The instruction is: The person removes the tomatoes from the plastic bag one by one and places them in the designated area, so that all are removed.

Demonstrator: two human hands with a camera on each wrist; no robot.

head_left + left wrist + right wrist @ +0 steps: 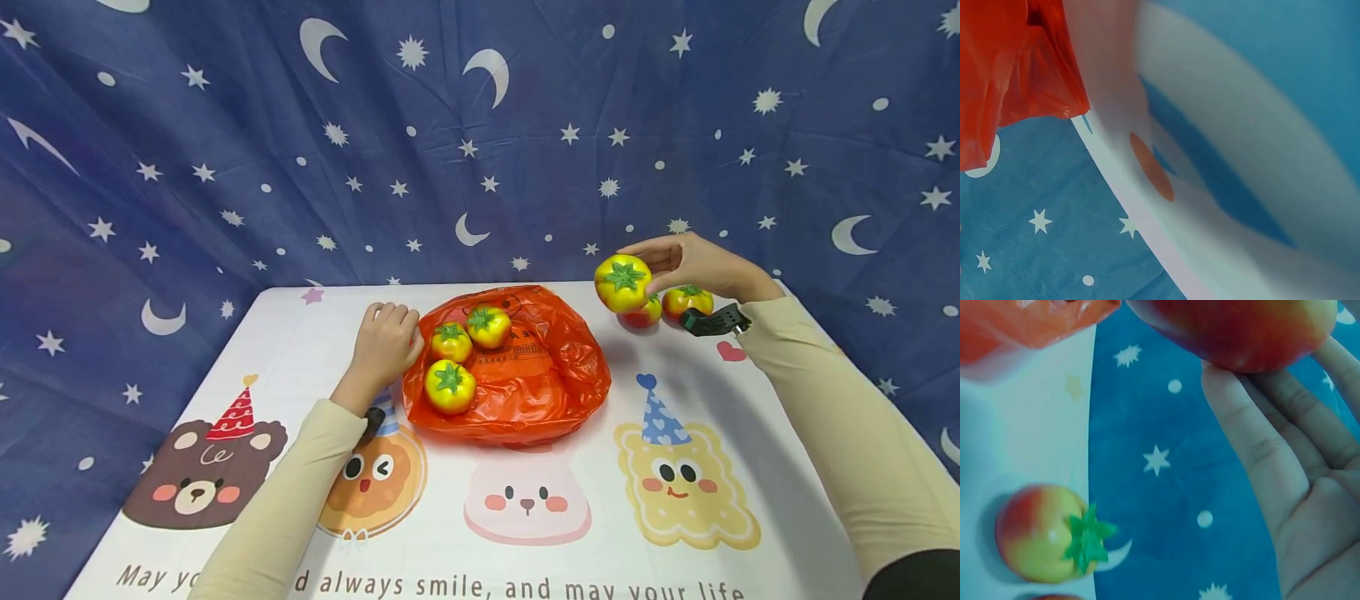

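Observation:
My right hand (690, 262) holds a yellow-red tomato (622, 283) with a green star-shaped top, raised off the table right of the bag. In the right wrist view, fingertips touch the underside of this tomato (1241, 331). Below the hand, two more tomatoes, one partly hidden (642, 313) and one beside it (688, 301), lie on the table. My left hand (385, 342), fingers curled, grips the left edge of an open red plastic bag (525, 383). Three tomatoes (450, 387) sit in the bag's left part. The left wrist view shows only the bag (1016, 69), not the fingers.
A white tablecloth (600, 500) with cartoon figures and lettering covers the table. Behind it hangs a dark blue curtain (525, 208) with moons and stars. A black strap (712, 321) is on my right wrist.

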